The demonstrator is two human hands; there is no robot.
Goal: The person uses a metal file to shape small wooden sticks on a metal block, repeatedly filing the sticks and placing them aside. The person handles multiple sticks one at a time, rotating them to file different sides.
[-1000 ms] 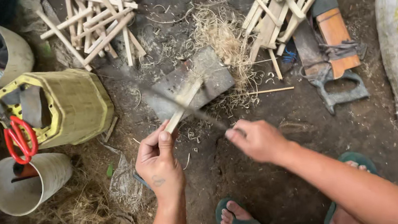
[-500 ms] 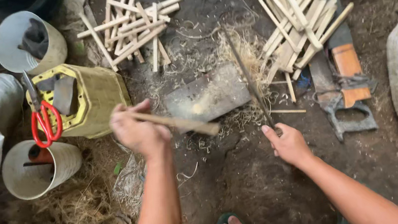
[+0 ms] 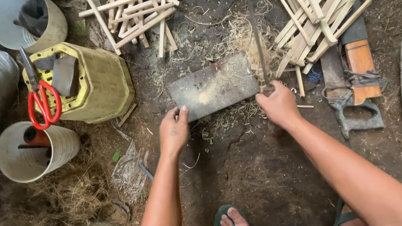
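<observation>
Gripping a long dark blade (image 3: 257, 34) upright, the right hand (image 3: 278, 106) is closed on its handle at the right corner of a flat grey wooden block (image 3: 213, 86). Loosely curled, the left hand (image 3: 174, 130) touches the block's near left edge. Bare dirt floor (image 3: 248, 168) lies open nearer the person; split sticks (image 3: 314, 17) crowd beyond the right hand.

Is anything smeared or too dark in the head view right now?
Head view: the long blade in the right hand is streaked by motion blur, its edge hard to trace; the left hand, the flat wood block and the red scissors are sharp; light is soft and even, no glare, with the top left corner dim.
</observation>
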